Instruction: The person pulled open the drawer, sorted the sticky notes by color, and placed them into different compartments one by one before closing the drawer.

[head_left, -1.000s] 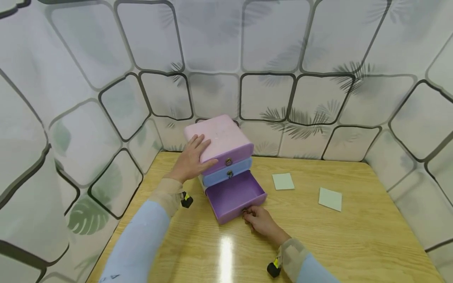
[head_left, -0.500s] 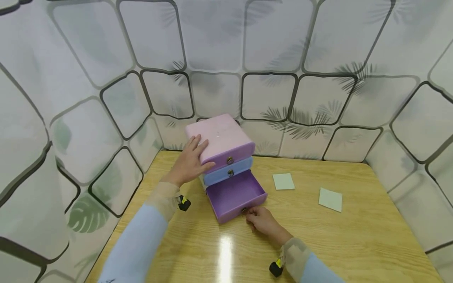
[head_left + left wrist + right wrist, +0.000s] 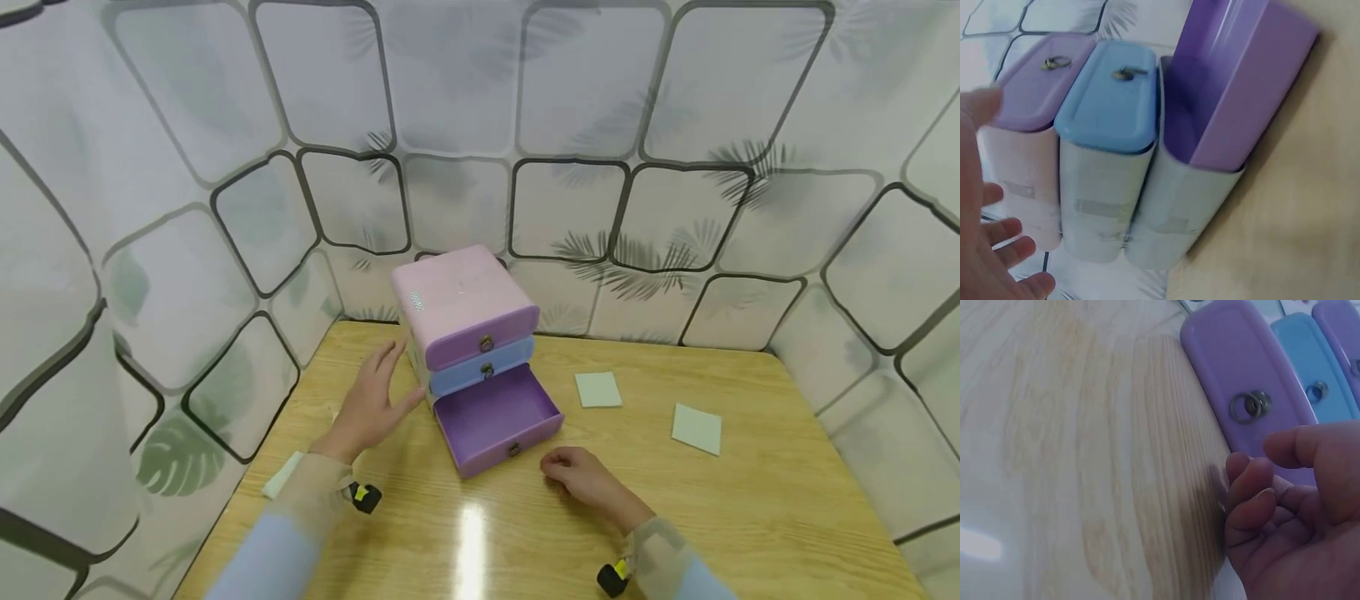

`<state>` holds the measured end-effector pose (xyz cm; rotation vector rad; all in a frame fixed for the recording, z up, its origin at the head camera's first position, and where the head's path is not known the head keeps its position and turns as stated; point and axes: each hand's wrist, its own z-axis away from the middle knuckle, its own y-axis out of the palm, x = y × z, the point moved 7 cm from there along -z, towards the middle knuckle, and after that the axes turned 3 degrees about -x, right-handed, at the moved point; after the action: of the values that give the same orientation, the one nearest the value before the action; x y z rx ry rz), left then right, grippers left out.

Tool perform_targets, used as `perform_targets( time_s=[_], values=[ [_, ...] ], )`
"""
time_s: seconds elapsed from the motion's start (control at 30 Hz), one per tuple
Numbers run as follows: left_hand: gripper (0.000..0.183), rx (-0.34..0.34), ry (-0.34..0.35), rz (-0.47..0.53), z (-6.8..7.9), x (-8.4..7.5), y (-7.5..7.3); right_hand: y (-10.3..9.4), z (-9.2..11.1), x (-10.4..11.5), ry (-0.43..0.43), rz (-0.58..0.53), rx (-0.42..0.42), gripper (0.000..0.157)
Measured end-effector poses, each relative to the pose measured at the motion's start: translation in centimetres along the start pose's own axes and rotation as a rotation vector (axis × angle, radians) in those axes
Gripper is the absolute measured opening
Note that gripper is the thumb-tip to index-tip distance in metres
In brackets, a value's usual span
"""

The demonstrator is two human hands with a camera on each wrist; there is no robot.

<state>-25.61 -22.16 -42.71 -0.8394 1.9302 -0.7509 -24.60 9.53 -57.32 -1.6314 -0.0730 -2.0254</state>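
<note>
A small three-tier drawer unit with a pink top [image 3: 465, 292] stands at the table's middle left. Its upper purple drawer [image 3: 457, 346] and blue drawer [image 3: 465, 372] are pushed in; the bottom purple drawer [image 3: 483, 460] is pulled out, with nothing seen inside. Just left of the unit, my left hand [image 3: 363, 417] hovers with spread fingers, holding nothing. In the left wrist view those fingers [image 3: 1013, 250] stand apart from the unit's side. My right hand [image 3: 588, 483] is to the right of the drawer's ring pull [image 3: 1249, 406], off it, its fingers loosely curled around nothing.
Two pale green paper squares lie on the wooden table [image 3: 750, 517] at right: one nearer the unit [image 3: 598, 390], one farther right [image 3: 697, 429]. Another pale piece [image 3: 281, 475] shows partly behind the left forearm. A patterned curtain [image 3: 570, 208] surrounds the table's back and sides.
My left hand has come off the unit's top and moved left and down. My right hand has let go of the bottom drawer's ring pull and drawn away right. The drawer stays out.
</note>
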Motion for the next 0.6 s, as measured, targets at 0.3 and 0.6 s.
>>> perform_targets(
  time_s=[0.3,0.6],
  values=[
    [0.037,-0.026,-0.051,0.047,4.9,-1.1,2.1,-2.2,0.8,-0.1,0.03,-0.018,-0.026,0.029],
    [0.022,0.027,-0.112,0.129,7.8,-2.2,5.0,-2.7,0.9,-0.2,0.046,-0.025,-0.036,0.029]
  ],
)
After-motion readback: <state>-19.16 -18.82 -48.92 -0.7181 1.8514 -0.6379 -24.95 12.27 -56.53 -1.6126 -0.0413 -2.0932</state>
